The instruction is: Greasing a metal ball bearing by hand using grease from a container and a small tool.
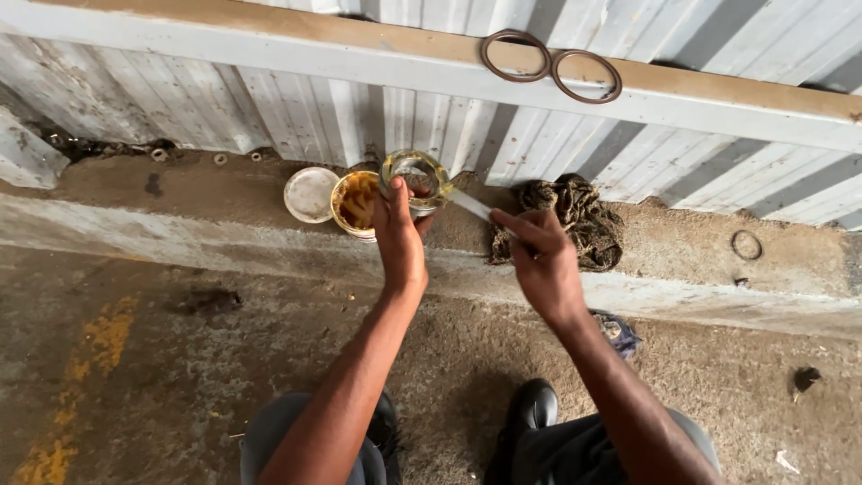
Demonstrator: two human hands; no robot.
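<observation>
Head view, looking down at a concrete ledge (180,193) along the foot of a corrugated metal wall (296,108). I log a small clear glass jar (415,180), round-mouthed, with a yellowish rim and a dark reddish patch showing inside; it is held up just above the ledge, right beside an open tin of yellow-brown paste (356,203). The tin's white lid (310,193) lies flat on the ledge, touching the tin on its far side from the jar.

My left hand (399,238) is clamped on the jar from below and behind, thumb up one side, fingers wrapped round the other, forearm rising straight from my knee. My right hand (541,260) is closed in a pinch on a thin pale stick (471,206), which slants up and left so its tip reaches the jar's mouth; whether it touches the contents I cannot tell. The wrist is bent, forearm angled in from the right.

Edges: the ledge front drops to a rough stained floor (162,359). A crumpled dark rag (584,220) sits on the ledge just behind my right hand. Two rusty rings (549,65) rest on the wall's wooden rail (269,40), well above; one small ring (746,244) lies on the ledge far right. Open ledge runs left of the lid. My black shoe (532,409) is on the floor below.
</observation>
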